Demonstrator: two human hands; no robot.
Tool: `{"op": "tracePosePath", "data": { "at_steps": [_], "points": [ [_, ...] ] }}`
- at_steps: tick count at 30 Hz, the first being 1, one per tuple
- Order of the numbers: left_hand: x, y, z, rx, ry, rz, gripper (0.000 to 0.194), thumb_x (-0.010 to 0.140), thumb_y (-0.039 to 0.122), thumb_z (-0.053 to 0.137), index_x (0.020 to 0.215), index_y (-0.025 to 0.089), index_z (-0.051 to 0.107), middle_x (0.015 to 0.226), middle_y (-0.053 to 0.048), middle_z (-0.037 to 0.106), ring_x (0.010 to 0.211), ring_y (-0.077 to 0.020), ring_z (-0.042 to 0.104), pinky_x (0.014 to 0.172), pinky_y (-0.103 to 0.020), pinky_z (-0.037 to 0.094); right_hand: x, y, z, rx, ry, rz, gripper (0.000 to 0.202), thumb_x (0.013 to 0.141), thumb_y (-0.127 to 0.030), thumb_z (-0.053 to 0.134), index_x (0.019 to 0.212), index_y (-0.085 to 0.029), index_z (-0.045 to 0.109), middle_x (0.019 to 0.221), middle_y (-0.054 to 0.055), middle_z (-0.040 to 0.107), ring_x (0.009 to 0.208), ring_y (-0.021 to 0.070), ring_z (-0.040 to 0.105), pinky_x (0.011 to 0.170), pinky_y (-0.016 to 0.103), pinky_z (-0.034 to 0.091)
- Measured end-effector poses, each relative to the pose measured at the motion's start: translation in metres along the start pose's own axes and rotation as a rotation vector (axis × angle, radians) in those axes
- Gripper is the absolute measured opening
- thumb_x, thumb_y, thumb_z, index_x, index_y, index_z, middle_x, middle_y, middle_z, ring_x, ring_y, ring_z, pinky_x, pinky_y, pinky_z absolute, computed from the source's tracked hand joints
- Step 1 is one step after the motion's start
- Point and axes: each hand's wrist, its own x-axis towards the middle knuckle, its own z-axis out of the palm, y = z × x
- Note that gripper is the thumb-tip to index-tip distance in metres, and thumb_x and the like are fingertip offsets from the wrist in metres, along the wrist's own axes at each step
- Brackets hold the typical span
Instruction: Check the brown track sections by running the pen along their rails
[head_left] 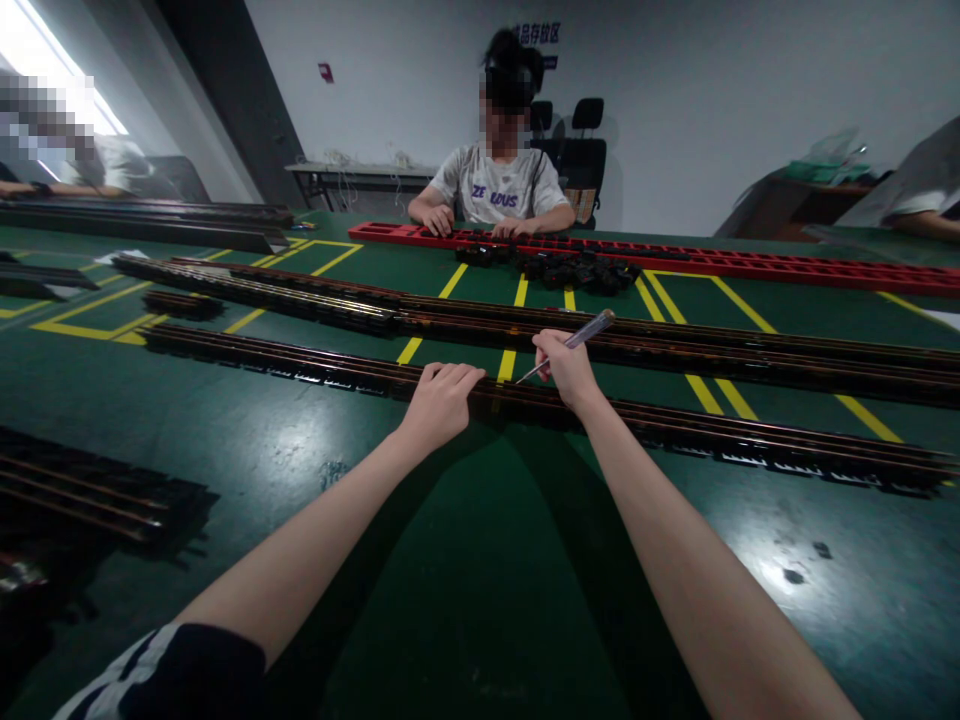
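A long dark rail assembly with copper-coloured strips [720, 432] runs across the green table in front of me. My left hand [442, 400] rests on it near the middle, fingers bent and pressed together around its edge. Just to the right, my right hand [566, 368] is closed on a screwdriver [592, 330] with a clear handle. The tool slants down to the left, and its thin tip is at the rail, close to my left fingertips. Whether the tip touches a part is too small to tell.
Behind lie more long rails [780, 352], a heap of small black parts [577, 270] and a red slotted frame [750, 264]. Across the table [480, 600] sits a person [499, 185] with both hands at the frame. Dark strips [82, 490] lie at the left.
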Motion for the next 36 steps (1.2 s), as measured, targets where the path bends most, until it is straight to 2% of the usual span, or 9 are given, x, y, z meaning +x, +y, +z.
{"op": "tracePosePath", "data": {
  "at_steps": [18, 27, 36],
  "points": [
    [-0.0002, -0.0012, 0.0009, 0.003, 0.000, 0.005, 0.045, 0.082, 0.001, 0.036, 0.119, 0.009, 0.060, 0.119, -0.012, 0.067, 0.113, -0.0250, 0.059, 0.098, -0.045, 0.040, 0.0014, 0.0016, -0.0005, 0.023, 0.021, -0.017, 0.036, 0.073, -0.023, 0.052, 0.039, -0.021, 0.043, 0.034, -0.005, 0.037, 0.034, 0.0082, 0.034, 0.039, 0.023, 0.028],
    [-0.0001, -0.0005, 0.0002, -0.002, 0.003, 0.002, 0.045, 0.082, 0.001, 0.035, 0.118, 0.012, 0.060, 0.118, -0.012, 0.068, 0.112, -0.0249, 0.060, 0.098, -0.046, 0.041, 0.0024, 0.0001, -0.0002, 0.095, 0.063, -0.028, 0.038, 0.072, -0.020, 0.050, 0.036, -0.022, 0.038, 0.031, -0.005, 0.033, 0.030, 0.0078, 0.030, 0.037, 0.024, 0.025],
    [0.0005, -0.0013, 0.0015, 0.004, 0.007, 0.006, 0.044, 0.082, 0.001, 0.036, 0.118, 0.012, 0.060, 0.118, -0.012, 0.067, 0.112, -0.0251, 0.060, 0.097, -0.046, 0.041, 0.0017, -0.0010, -0.0002, 0.026, 0.035, -0.011, 0.037, 0.074, -0.020, 0.051, 0.038, -0.021, 0.039, 0.033, -0.005, 0.035, 0.032, 0.0073, 0.032, 0.037, 0.023, 0.027]
  ]
}}
